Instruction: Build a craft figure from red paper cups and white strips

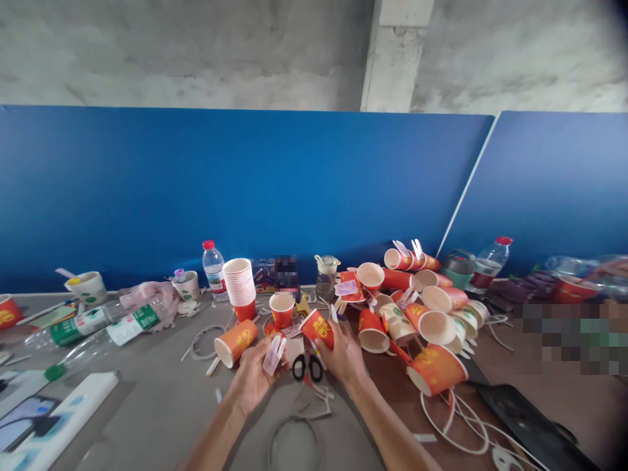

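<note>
Spreading across the whole near scene, the grey table (161, 405) ran up to a blue partition (245, 190) at the far side. A heap of red cups (417, 314) lay tumbled on the right, most on their sides, with white rim rings (456, 418) curling near it. Left of centre stood a stack of cups (240, 284), a water bottle (213, 268) just beside it on the left, and flattened bottles (98, 324) lay further left. One cup (235, 341) lay on its side just left of the hands. The right hand (343, 353) was closed around a red cup (318, 327), tilted with its mouth toward the left, near the middle of the table. The left hand (252, 373) pinched white strips (273, 353) between its fingers. Black scissors (307, 367) lay on the table between the two hands, touching neither as far as could be seen.
</note>
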`<state>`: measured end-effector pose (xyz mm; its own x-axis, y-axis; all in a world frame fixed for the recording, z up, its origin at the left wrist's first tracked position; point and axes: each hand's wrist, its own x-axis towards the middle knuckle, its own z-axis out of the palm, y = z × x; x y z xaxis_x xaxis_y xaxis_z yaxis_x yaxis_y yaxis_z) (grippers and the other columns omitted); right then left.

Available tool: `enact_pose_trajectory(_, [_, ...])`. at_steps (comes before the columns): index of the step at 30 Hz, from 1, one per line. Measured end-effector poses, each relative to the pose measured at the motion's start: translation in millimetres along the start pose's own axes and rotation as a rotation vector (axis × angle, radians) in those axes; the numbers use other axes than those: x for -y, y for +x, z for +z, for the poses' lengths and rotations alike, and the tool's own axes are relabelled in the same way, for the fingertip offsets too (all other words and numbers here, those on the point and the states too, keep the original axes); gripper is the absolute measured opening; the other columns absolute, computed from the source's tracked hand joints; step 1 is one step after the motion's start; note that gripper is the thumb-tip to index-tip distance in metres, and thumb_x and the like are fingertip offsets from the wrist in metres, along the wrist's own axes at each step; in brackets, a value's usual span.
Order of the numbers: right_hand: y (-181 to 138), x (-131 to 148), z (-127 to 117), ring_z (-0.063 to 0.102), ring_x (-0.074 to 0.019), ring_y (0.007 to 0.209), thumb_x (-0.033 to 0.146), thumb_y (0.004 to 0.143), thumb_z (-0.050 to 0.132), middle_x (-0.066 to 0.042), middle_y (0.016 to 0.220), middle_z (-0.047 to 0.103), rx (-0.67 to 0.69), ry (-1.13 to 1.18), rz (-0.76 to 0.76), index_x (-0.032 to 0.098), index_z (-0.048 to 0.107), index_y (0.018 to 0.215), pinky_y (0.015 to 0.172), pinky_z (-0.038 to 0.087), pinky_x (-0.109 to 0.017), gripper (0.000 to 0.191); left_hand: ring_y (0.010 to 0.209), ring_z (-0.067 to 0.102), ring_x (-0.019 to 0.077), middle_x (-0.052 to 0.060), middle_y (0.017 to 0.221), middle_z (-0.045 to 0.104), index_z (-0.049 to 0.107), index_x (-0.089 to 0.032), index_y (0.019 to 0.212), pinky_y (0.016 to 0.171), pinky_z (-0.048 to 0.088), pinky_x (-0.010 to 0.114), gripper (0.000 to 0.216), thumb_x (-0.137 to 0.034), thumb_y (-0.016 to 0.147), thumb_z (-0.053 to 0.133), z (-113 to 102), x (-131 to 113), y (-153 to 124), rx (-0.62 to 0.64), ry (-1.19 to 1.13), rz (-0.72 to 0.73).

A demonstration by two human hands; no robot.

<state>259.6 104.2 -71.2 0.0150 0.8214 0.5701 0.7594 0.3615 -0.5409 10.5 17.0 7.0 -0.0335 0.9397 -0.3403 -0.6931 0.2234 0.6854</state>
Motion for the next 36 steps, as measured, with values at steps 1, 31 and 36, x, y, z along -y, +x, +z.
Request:
enact_pose_trajectory(1, [-0.2, 1.6, -0.7, 0.090, -0.0412, 0.111, 0.034, 0.100, 0.087, -0.019, 0.125, 0.094, 0.002, 0.034, -0.001, 0.024, 0.090, 0.142, 0.100, 0.076, -0.052, 0.043, 0.075, 0.087, 0.0226, 0.007, 0.089, 0.093, 0.091, -0.017, 0.110, 0.078, 0.078, 0.034, 0.020, -0.017, 0.094, 0.104, 0.3, -0.1, -0.2, -0.003, -0.004, 0.000])
enact_pose_trajectory(31, [-8.8, 12.1, 7.6, 0.089, -0.0331, 0.100, 0.031, 0.112, 0.077, -0.012, 0.112, 0.090, -0.086, 0.043, -0.053, 0.026, 0.094, 0.120, 0.094, 0.072, -0.045, 0.019, 0.102, 0.093, 0.0357, 0.010, 0.103, 0.097, 0.092, -0.022, 0.103, 0.085, 0.072, 0.039, 0.047, -0.039, 0.076, 0.127, -18.3, 10.9, -4.6, 0.155, 0.151, 0.162])
enact_pose_trajectory(36, [-13.4, 6.0, 12.0, 0.090, -0.0362, 0.098, 0.024, 0.102, 0.083, -0.015, 0.111, 0.095, -0.055, -0.107, -0.059, 0.030, 0.094, 0.111, 0.091, 0.068, -0.045, 0.016, 0.097, 0.093, 0.0335, 0.006, 0.090, 0.094, 0.090, -0.021, 0.095, 0.082, 0.071, 0.036, 0.048, -0.037, 0.071, 0.129, -10.3, 13.8, -8.0, 0.104, 0.159, 0.198])
